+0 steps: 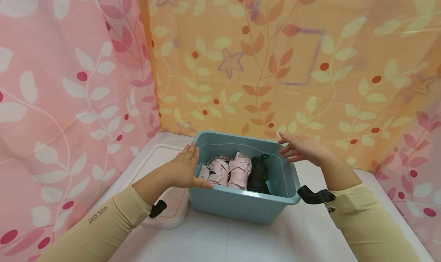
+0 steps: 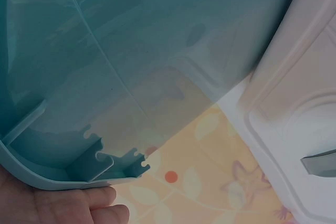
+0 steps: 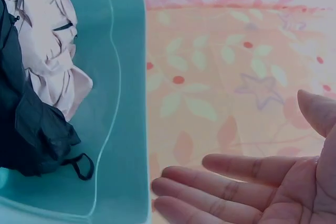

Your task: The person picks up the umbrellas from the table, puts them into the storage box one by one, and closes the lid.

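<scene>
A blue-green plastic bin [image 1: 237, 206] stands on the white surface. Inside it, side by side, lie pale pink fabric bundles [image 1: 240, 170] and a black one [image 1: 258, 174] with a wrist loop; they look like folded umbrellas. My left hand [image 1: 179, 168] lies at the bin's left rim, thumb over the front edge. In the left wrist view its fingers [image 2: 68, 205] touch the rim from outside. Near the right rim, my right hand [image 1: 303, 149] is held with fingers extended and nothing in it. The right wrist view shows those fingers [image 3: 231, 195] spread beside the bin wall.
A white lid [image 1: 169, 210] with rounded corners lies flat left of the bin, partly behind my left forearm. Patterned cloth walls, pink [image 1: 51, 82] at the left and orange [image 1: 255, 63] at the back, enclose the white tabletop [image 1: 220, 239].
</scene>
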`<move>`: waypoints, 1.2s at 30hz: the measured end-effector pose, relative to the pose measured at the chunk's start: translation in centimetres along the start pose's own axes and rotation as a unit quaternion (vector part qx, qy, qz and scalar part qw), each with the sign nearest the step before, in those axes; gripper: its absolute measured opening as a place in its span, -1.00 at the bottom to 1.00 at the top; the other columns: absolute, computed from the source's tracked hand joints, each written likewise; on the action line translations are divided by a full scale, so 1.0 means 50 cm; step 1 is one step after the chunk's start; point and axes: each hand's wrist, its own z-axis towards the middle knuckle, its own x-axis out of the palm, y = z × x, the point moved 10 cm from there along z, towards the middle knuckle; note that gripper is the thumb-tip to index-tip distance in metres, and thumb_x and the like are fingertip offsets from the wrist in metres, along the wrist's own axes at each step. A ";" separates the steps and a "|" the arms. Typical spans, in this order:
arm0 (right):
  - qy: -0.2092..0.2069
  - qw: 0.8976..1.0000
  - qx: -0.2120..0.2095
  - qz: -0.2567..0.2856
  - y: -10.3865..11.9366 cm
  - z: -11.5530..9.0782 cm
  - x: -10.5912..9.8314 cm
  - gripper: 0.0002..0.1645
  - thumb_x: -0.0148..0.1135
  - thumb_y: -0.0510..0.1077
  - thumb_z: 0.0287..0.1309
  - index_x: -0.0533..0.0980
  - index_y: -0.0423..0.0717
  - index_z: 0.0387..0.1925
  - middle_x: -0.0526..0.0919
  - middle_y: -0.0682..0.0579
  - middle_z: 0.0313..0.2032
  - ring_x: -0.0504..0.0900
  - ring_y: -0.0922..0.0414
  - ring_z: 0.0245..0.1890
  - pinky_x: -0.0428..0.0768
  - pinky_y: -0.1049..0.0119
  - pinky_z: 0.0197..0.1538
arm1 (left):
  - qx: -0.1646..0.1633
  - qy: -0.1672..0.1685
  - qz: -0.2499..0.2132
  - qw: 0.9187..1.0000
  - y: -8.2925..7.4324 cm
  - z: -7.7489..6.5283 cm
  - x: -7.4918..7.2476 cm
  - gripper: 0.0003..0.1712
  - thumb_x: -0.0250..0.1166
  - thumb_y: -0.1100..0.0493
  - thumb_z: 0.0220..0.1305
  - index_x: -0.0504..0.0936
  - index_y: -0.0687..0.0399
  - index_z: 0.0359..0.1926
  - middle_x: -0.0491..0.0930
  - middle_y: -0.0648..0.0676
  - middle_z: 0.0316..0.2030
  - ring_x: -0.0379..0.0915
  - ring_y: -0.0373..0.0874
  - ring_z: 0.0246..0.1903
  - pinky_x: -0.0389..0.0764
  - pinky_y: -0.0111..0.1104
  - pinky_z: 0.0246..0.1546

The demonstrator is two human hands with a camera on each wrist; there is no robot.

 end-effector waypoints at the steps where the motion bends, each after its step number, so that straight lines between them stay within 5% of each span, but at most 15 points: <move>1: -0.003 1.000 -0.004 -0.004 0.002 -0.005 -0.004 -0.10 -0.22 0.33 0.26 0.18 -0.40 0.22 0.43 -0.40 0.05 0.49 -0.19 0.04 0.49 0.05 0.02 | 0.000 0.000 0.000 1.000 0.000 0.000 0.000 0.53 -0.01 -0.71 -0.33 -0.23 0.33 0.38 -0.43 0.31 0.38 -0.55 0.17 0.36 -0.16 0.02 0.30; 8: -0.040 0.995 -0.033 -0.084 0.007 -0.046 -0.029 -0.15 -0.21 0.31 0.27 0.20 -0.34 0.24 0.41 -0.37 0.09 0.40 -0.25 0.11 0.36 -0.04 0.12 | -0.003 0.004 0.002 1.000 0.001 0.000 0.002 0.54 -0.03 -0.73 -0.35 -0.24 0.32 0.39 -0.45 0.31 0.38 -0.57 0.16 0.36 -0.16 0.02 0.30; 16: -0.096 0.963 -0.048 -0.246 -0.032 -0.082 -0.020 -0.15 -0.14 0.32 0.24 0.17 -0.20 0.32 0.20 -0.29 0.28 0.12 -0.32 0.25 0.16 -0.31 0.11 | -0.004 0.003 0.006 1.000 0.004 0.002 0.005 0.54 -0.06 -0.74 -0.35 -0.24 0.32 0.38 -0.45 0.31 0.38 -0.58 0.15 0.36 -0.14 0.03 0.29; 24: -0.088 0.966 -0.079 -0.230 -0.071 -0.098 0.037 0.14 0.09 0.28 0.12 -0.24 -0.27 0.39 -0.29 -0.30 0.38 -0.32 -0.29 0.35 -0.17 -0.36 0.18 | 0.003 -0.004 0.007 1.000 -0.001 0.000 0.000 0.52 -0.03 -0.71 -0.32 -0.20 0.35 0.38 -0.42 0.32 0.38 -0.55 0.17 0.36 -0.13 0.04 0.29; 36: -0.089 0.948 -0.092 -0.293 -0.086 -0.103 0.093 0.33 0.13 0.44 -0.05 -0.19 -0.43 0.35 -0.30 -0.31 0.38 -0.32 -0.21 0.37 -0.08 -0.26 0.23 | -0.003 -0.002 0.008 1.000 0.003 0.002 0.002 0.54 -0.06 -0.74 -0.35 -0.22 0.33 0.38 -0.44 0.29 0.38 -0.57 0.15 0.36 -0.14 0.02 0.29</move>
